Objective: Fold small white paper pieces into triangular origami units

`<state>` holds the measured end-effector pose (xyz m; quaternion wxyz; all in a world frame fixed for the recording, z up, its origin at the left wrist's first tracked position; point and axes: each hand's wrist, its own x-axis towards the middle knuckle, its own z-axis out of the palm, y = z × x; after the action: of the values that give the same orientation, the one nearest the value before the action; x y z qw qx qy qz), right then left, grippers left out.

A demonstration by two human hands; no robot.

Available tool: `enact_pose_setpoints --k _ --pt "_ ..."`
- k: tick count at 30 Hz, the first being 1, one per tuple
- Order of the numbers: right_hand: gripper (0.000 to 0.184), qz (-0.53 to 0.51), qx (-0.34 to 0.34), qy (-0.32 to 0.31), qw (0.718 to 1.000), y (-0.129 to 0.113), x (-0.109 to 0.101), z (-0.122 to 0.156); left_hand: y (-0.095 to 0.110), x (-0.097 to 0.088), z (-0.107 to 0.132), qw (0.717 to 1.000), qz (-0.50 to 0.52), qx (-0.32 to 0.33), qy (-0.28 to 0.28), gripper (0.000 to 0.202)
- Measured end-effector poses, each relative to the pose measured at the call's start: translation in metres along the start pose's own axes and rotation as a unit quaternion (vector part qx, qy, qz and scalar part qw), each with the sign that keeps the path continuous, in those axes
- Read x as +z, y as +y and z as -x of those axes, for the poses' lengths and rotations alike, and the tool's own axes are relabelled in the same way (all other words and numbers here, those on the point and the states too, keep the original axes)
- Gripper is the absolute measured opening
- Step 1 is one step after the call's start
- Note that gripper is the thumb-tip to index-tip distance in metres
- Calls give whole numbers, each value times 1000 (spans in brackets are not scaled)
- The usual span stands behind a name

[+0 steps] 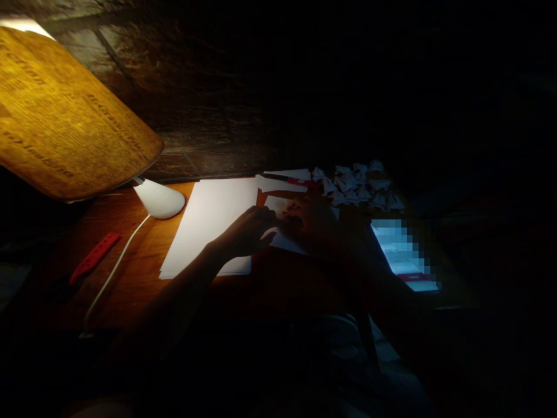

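Note:
A small white paper sheet (278,235) lies on the dim wooden table (143,244), partly under both hands. My left hand (250,232) rests on its left side with fingers curled and pressed onto the paper. My right hand (311,223) sits on its right part, fingers bent down against it. The room is dark and the fingertips are hard to make out. A stack of white sheets (209,223) lies just left of my left hand.
A pile of several folded white paper pieces (359,186) sits at the back right. A lit phone screen (404,255) lies to the right. A lamp with a yellow printed shade (65,116), white base (159,200) and cord stands left, near a red strip (93,258).

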<state>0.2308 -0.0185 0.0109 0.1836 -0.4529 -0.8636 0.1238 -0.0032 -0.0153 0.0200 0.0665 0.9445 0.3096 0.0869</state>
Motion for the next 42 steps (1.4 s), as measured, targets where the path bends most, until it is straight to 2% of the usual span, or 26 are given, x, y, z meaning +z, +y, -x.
enact_pose_setpoints --k 5,16,21,28,35,42 --pt "36 6 -6 -3 1000 3 1 0 -2 2 -2 1000 9 4 -3 24" --pt "34 -49 -1 10 999 7 6 0 -4 3 -2 999 47 27 4 28" --pt "43 -73 51 46 995 5 8 2 -6 6 -2 997 70 30 17 30" --pt "25 -79 40 51 995 6 8 1 -9 11 0 998 40 27 30 32" --pt "21 -67 26 61 996 5 7 5 -7 9 -1 1000 15 21 11 36" --pt "19 -51 36 16 998 4 0 4 -6 9 -1 1000 -13 27 9 43"
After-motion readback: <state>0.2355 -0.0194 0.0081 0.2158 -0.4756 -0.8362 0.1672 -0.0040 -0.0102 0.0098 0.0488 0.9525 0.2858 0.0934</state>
